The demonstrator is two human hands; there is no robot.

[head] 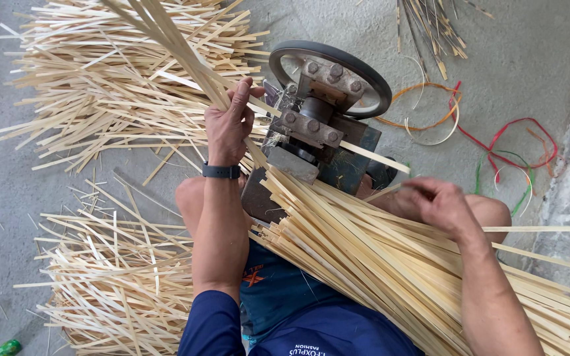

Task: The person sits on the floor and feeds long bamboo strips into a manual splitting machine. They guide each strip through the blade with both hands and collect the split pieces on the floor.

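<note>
I am seeing my left hand (229, 122) gripping bamboo strips (166, 39) beside the metal splitting machine (318, 125); my right hand (437, 204) is pinching one strip atop the lap bundle (397, 264), its far end running out of frame.

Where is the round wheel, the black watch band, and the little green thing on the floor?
wheel (371, 74): head view, on its dark right rim.
watch band (221, 171): head view, middle of the strap on the left wrist.
green thing (4, 347): head view, its middle.

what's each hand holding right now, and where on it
The left hand grips a few bamboo strips partway along, beside the machine. The right hand pinches one strip's end above the lap bundle.
</note>
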